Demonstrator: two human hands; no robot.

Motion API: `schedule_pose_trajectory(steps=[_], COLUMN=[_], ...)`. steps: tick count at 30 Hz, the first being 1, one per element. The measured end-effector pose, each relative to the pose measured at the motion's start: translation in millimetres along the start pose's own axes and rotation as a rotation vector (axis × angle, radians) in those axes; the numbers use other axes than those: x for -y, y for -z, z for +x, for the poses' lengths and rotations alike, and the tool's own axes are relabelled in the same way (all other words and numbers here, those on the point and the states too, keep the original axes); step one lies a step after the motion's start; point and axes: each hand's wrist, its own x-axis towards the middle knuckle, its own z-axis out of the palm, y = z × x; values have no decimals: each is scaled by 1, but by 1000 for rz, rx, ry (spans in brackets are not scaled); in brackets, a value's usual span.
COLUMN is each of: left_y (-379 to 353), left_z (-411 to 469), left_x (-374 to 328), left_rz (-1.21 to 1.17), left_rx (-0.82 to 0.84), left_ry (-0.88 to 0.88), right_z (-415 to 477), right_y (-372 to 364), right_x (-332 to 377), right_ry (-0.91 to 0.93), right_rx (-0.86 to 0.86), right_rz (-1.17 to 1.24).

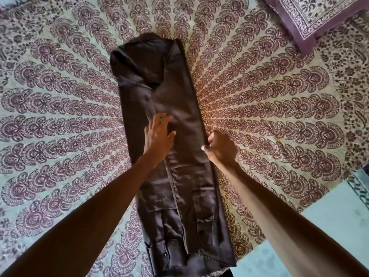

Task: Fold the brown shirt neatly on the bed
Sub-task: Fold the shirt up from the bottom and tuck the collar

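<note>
Two hands press smooth, narrow brown shirt (173, 126).

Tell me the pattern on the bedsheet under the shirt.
Head view: the bedsheet has cream ground with maroon paisley-like motifs fanning outward.

The bed is covered by a cream bedspread (269, 100) printed with maroon paisley motifs radiating in a fan pattern. A purple-bordered pillow (317, 19) with matching print lies at the upper right corner. Pale blue-green floor (337, 222) shows at the lower right, with a patterned mat edge (359, 186) beside it. Lighting is soft and even.
</note>
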Motion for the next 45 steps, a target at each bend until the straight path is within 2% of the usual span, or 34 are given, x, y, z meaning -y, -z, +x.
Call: schedule_pose_trajectory(steps=[4,8,10,13,15,18,23,25,28,31,34,39,42,43,45], left_y=[18,32,36,37,32,28,43,43,48,63,77,98,99,98,97], left_z=[17,58,79,108,123,137,166,181,196,206,218,240,249,250,250], left_x=[24,55,64,73,79,78,80,92,109,121,133,146,150,151,147], left_rz=[60,130,175,229,250,268,217,229,199,280,404,548,571,526,284], left_rx=[-113,-96,-56,20,54,-11,-297,-239,-157,-173,-96,15,-15,-49,-174], left_ry=[63,51,61,84,113,116,144,170,210,154,86,43,-37,-11,174], right_z=[34,78,101,135,156,186,194,202,226,236,236,241,242,241,239], right_y=[-2,1,3,3,0,-1,1,3,-1,-9,-13,-16,-19,-19,-17], right_x=[26,68,91,123,137,146,162,171,175,173,174,176,179,180,187], right_ry=[225,460,572,667,664,562,528,556,542,497,480,407,394,385,364], right_rx=[-158,-304,-290,-157,-71,27,-168,-227,-158,-151,-216,-231,-247,-256,-293], right_rz=[46,-50,-98,-180,-243,-253,-330,-326,-280,-217,-215,-194,-215,-221,-242])
